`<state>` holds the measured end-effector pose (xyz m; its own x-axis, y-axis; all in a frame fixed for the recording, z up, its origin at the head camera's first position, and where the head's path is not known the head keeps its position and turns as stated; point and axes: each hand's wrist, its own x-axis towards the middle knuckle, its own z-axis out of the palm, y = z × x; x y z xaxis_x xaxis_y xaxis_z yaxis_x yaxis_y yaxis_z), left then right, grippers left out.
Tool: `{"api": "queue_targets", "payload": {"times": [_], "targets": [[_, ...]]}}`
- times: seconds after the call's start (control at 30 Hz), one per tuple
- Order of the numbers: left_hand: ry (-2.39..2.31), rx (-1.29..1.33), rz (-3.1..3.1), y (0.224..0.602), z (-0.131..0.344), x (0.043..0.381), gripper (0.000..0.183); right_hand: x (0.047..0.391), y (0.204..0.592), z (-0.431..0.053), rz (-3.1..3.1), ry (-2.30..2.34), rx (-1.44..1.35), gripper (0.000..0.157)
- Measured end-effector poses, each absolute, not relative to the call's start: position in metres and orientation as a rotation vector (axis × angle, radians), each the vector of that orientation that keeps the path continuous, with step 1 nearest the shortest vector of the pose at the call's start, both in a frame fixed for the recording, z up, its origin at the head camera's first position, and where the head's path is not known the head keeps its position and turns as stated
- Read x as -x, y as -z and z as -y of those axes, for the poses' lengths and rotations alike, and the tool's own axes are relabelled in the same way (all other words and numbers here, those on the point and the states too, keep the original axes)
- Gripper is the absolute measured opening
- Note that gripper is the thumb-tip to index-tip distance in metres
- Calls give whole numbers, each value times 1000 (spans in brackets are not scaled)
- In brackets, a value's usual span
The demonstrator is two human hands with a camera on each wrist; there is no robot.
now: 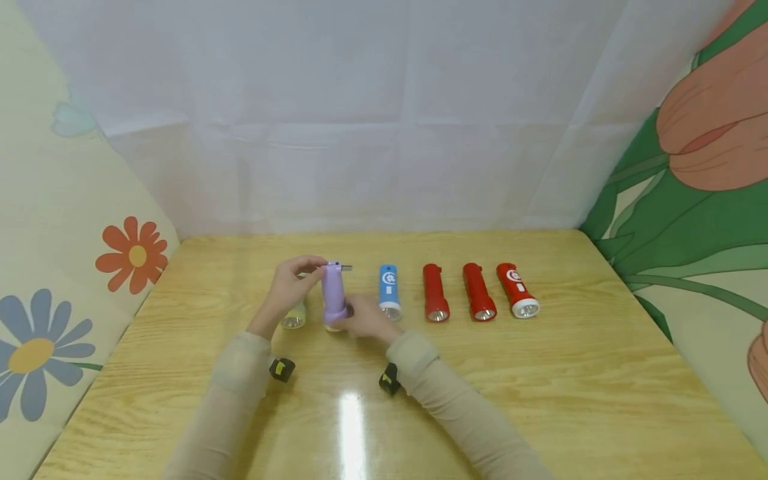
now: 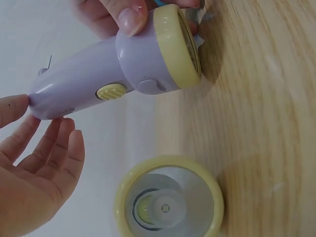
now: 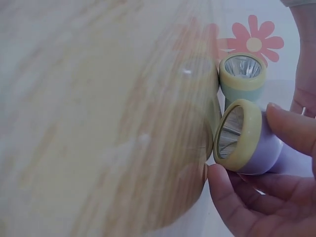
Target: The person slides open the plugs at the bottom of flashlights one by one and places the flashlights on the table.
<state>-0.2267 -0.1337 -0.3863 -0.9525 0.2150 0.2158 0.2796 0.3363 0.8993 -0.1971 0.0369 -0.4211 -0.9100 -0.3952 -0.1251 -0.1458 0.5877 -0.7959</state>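
Note:
Both hands hold a purple flashlight (image 1: 333, 290) with a yellow rim, tilted with its lens end against or just over the table. My left hand (image 1: 292, 287) pinches the tail end between thumb and fingertips; the other fingers (image 2: 52, 148) are loosely bent. Metal prongs (image 1: 346, 268) stick out sideways at the tail. My right hand (image 1: 369, 318) grips the lens end, with the thumb (image 3: 291, 123) on one side and fingers beneath. A yellow slide switch (image 2: 111, 91) shows on the barrel. Beside it lies a pale green flashlight (image 1: 294, 313) with a yellow rim, partly behind the left hand.
To the right, in a row, lie a blue flashlight (image 1: 389, 290), two plain red flashlights (image 1: 435, 293) (image 1: 479, 292) and a red-and-white flashlight (image 1: 518, 290). Black wrist cameras (image 1: 282, 369) hang under the sleeves. A white cloth (image 1: 372, 133) rises behind the wooden table (image 1: 576, 387).

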Motion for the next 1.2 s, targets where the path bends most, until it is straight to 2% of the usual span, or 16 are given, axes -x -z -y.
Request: {"api": "queue_targets", "payload": {"times": [0.43, 0.9, 1.2], "targets": [[1790, 353, 2547, 392, 129, 232, 33, 193, 419, -35, -2471, 1352, 356, 36], [1903, 236, 2538, 396, 122, 240, 33, 189, 416, -34, -2544, 1365, 335, 32], [1864, 198, 2600, 394, 117, 244, 34, 188, 414, -32, -2564, 1390, 305, 35]]}}
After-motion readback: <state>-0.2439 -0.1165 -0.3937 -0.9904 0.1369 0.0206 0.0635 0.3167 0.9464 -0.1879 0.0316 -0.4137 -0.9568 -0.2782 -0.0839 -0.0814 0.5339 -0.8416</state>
